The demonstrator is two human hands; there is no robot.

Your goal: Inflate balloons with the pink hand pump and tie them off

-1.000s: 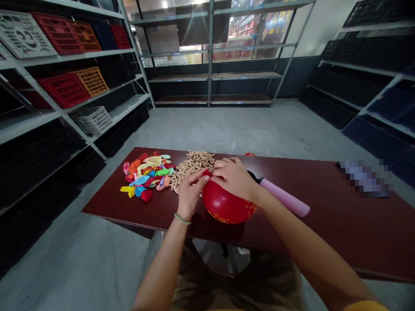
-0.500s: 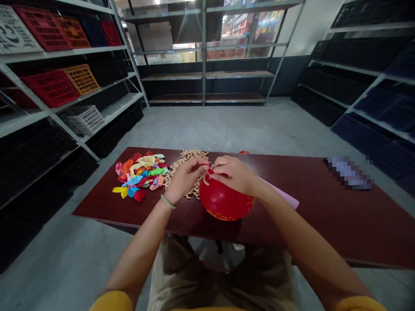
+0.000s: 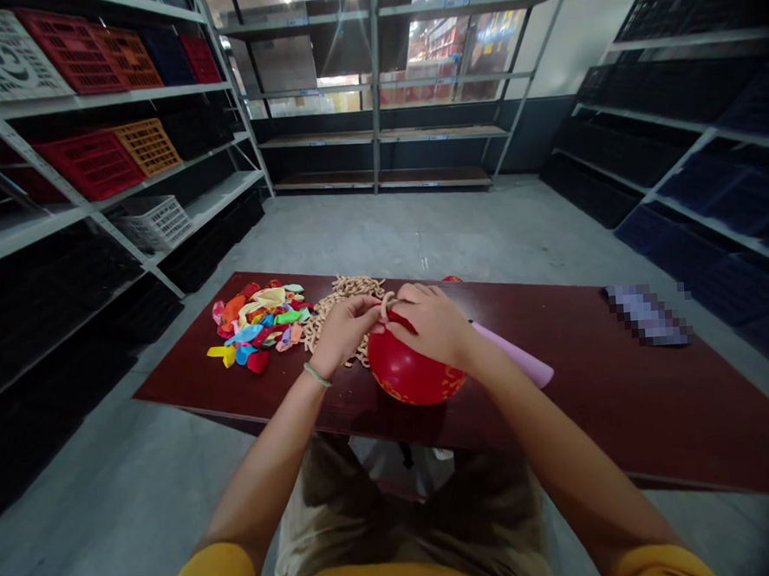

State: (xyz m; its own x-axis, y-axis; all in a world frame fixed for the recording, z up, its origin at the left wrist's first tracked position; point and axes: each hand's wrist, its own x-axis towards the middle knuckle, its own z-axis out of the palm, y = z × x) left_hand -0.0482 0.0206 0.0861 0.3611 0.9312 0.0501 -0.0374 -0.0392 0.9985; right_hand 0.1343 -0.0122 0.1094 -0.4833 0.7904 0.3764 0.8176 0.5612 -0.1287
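Note:
A blown-up red balloon (image 3: 415, 369) with yellow print near its lower edge rests at the table's front, its neck end turned up toward my fingers. My left hand (image 3: 346, 332) is closed in a pinch at the balloon's neck. Over the balloon's upper right side lies my right hand (image 3: 432, 324), its thumb and fingers closed around the neck. A small curved beige cord piece (image 3: 387, 303) stands up between the fingertips. The knuckles hide the exact grip on neck and cord. Left of the hands is a pile of similar beige pieces (image 3: 324, 313).
Flat colourful balloons (image 3: 266, 321) are heaped on the table's left. A pink-purple tube (image 3: 515, 356) lies right of the red balloon, and a blurred-out item (image 3: 647, 315) farther right. Another red thing (image 3: 452, 279) shows at the far edge. Shelves with crates (image 3: 90, 163) stand around.
My fingers have shifted slightly at the neck. The beige piece, hanging down over the balloon before, now curves upward between the hands. My right hand covers more of the balloon's top.

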